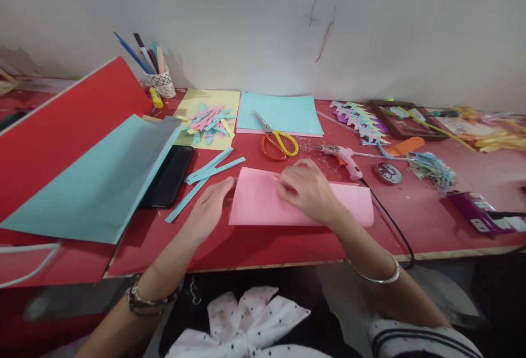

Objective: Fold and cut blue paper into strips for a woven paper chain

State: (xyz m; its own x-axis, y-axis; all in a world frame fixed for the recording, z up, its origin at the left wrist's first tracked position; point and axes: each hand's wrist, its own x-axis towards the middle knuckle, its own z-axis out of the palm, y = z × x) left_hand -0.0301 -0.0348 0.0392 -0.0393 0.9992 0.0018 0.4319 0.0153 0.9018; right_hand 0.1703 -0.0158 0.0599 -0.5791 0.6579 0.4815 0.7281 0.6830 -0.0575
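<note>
A folded pink sheet of paper (255, 199) lies on the red table in front of me, its right end curving in a rounded fold. My right hand (306, 188) rests over the middle of the sheet with its fingers curled in a pinch. A small pink tip shows at those fingertips; what it belongs to is hidden. Beside the sheet's left edge is my left hand (211, 207), its fingers stretched out and partly hidden behind the thumb. Blue paper strips (209, 174) lie just past it. Beyond the pink sheet are scissors (279, 141) with red and yellow handles.
A pink glue gun (343, 158) with a cable lies right of the scissors. Cut paper strips (211, 119) are heaped on yellow paper, beside a blue sheet (283, 111). A black phone (170, 177) lies left, under a leaning blue sheet (86, 193). A pen cup (163, 84) stands behind.
</note>
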